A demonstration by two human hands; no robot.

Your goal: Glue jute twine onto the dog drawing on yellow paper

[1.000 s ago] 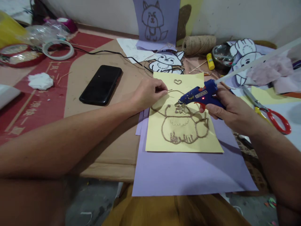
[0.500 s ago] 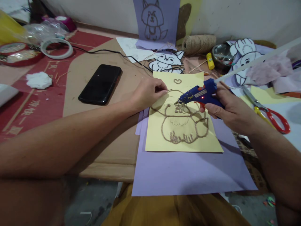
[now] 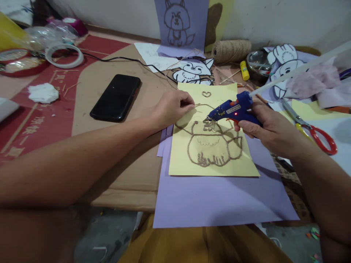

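Note:
A sheet of yellow paper (image 3: 182,166) carries an animal drawing outlined in brown twine, with a small twine heart (image 3: 206,94) near its top. My left hand (image 3: 177,106) is closed in a pinch at the paper's upper left, on a thin strand of twine (image 3: 196,105) that shows at the fingertips. My right hand (image 3: 268,122) is wrapped round the handle of a blue glue gun (image 3: 231,109), a finger at its orange trigger. Its red light is lit. The nozzle points down left over the animal's face, and a long glue stick (image 3: 282,77) juts from the back.
Purple paper (image 3: 219,204) lies under the yellow sheet. On the left are a black phone (image 3: 116,98) and a tape roll (image 3: 64,56). A twine spool (image 3: 231,50), a yellow glue stick tube (image 3: 244,70) and cut-out drawings stand behind. Red-handled scissors (image 3: 323,138) lie right.
Almost nothing differs. Both hands, the glue gun and the strand keep their places over the paper; the whole view has shifted very slightly.

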